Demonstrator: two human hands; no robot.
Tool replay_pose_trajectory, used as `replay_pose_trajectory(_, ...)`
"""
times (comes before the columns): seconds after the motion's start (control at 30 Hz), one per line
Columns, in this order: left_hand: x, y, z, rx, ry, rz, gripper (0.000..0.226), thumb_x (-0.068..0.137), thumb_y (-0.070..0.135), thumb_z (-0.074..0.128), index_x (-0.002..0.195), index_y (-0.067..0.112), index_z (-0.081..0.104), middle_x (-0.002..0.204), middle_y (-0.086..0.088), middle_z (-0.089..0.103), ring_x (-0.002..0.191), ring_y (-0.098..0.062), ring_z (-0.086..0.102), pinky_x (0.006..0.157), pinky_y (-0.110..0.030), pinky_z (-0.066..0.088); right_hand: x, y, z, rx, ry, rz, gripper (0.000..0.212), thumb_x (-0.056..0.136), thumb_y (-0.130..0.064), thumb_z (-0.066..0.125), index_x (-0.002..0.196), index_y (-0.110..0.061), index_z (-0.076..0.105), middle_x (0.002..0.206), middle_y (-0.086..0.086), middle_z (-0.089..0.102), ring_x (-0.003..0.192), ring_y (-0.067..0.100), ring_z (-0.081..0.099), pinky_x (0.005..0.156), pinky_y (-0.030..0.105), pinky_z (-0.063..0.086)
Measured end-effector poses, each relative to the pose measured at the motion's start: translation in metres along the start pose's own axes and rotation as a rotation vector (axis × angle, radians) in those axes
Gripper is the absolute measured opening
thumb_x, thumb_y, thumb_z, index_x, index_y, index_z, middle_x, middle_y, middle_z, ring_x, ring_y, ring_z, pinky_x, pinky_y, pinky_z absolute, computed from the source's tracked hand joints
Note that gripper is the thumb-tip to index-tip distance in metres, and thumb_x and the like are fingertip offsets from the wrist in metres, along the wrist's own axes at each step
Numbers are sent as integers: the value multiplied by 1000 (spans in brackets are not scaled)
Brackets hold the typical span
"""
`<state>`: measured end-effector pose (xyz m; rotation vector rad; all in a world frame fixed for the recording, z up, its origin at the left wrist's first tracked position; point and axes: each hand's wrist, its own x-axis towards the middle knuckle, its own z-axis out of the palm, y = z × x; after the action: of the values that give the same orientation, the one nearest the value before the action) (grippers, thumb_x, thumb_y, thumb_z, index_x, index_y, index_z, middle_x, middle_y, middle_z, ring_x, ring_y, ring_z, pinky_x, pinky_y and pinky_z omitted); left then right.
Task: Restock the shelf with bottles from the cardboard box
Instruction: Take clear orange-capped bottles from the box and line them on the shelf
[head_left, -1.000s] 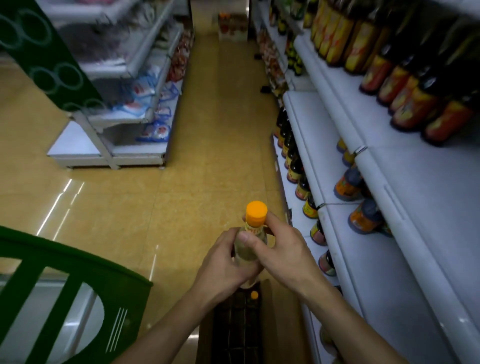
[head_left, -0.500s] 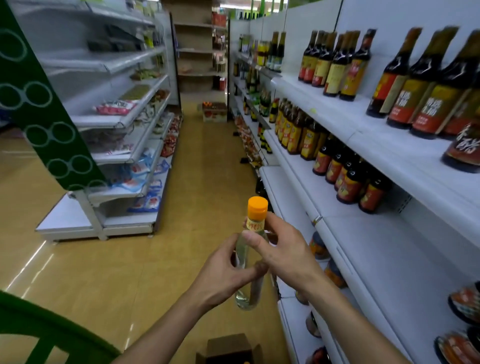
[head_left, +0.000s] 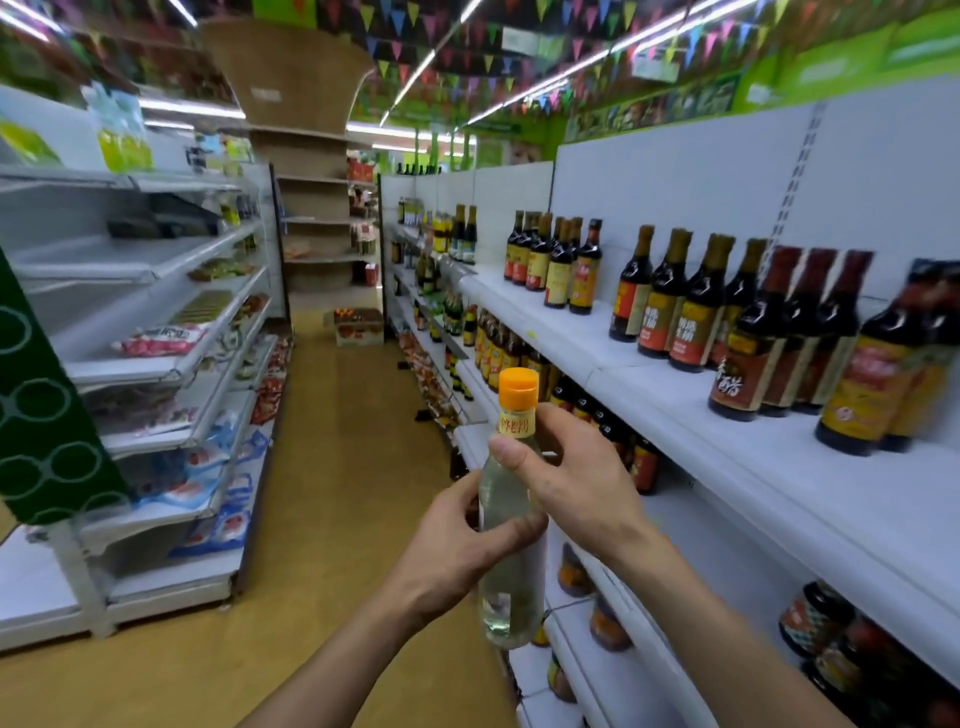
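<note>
A clear bottle (head_left: 511, 592) with an orange cap and pale liquid stands upright in front of me, held in both hands. My left hand (head_left: 457, 545) grips its middle from the left. My right hand (head_left: 576, 478) wraps its upper body and neck from the right, thumb across the front. The white shelf (head_left: 675, 405) runs along my right, carrying dark sauce bottles (head_left: 685, 306) in rows. The cardboard box is out of view.
Lower shelf tiers on the right hold more dark bottles (head_left: 618, 447) and jars (head_left: 815, 618). Across the aisle a white rack (head_left: 171, 364) holds packets. A green sign panel (head_left: 47, 415) stands at the left. A box (head_left: 358, 327) sits at the aisle's far end.
My head has tilted up from the floor to shelf height. Both hands kept their grip and lifted the bottle higher; the cardboard box dropped out of view.
</note>
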<state>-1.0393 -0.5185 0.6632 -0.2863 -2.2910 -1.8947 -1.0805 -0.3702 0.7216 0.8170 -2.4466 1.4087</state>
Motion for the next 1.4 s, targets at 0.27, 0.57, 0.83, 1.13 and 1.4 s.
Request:
replay_pose_trajectory(0.27, 10, 49, 35, -91, -114, 76, 28, 91, 30, 75, 119, 26, 69, 110, 9, 77, 101, -9, 73, 79, -22, 56, -13, -27, -58, 56, 131, 0, 17, 92, -45, 67, 103, -33, 69, 98, -17, 74, 97, -2, 68, 84, 24, 55)
replay_pose_trajectory(0.57, 33, 91, 98, -122, -276, 177, 41, 87, 47, 74, 124, 33, 69, 119, 11, 75, 113, -8, 69, 97, -33, 56, -40, -29, -139, -27, 268, 12, 14, 98, -41, 63, 100, -29, 69, 93, -10, 75, 91, 4, 71, 81, 30, 59)
replay_pose_trajectory(0.83, 55, 132, 184, -189, -401, 281, 37, 86, 47, 71, 118, 30, 71, 116, 5, 76, 113, -14, 69, 97, -37, 56, -71, -28, -230, -115, 393, 29, 18, 97, -44, 62, 106, -30, 70, 100, -12, 76, 97, 5, 71, 90, 40, 59)
replay_pose_trajectory(1.13, 74, 165, 296, -279, -557, 314, 33, 87, 39, 71, 117, 25, 71, 114, 4, 76, 112, -15, 69, 89, -29, 57, -118, -7, -323, -204, 552, 79, 15, 98, -40, 62, 102, -28, 71, 96, -9, 77, 94, 7, 73, 90, 45, 58)
replay_pose_trajectory(1.4, 81, 166, 367, -306, -737, 273, 39, 87, 40, 75, 123, 26, 69, 120, 4, 74, 114, -16, 70, 98, -37, 56, -157, 18, -365, -291, 681, 195, 13, 97, -35, 63, 92, -25, 68, 88, -6, 75, 88, 10, 72, 86, 45, 58)
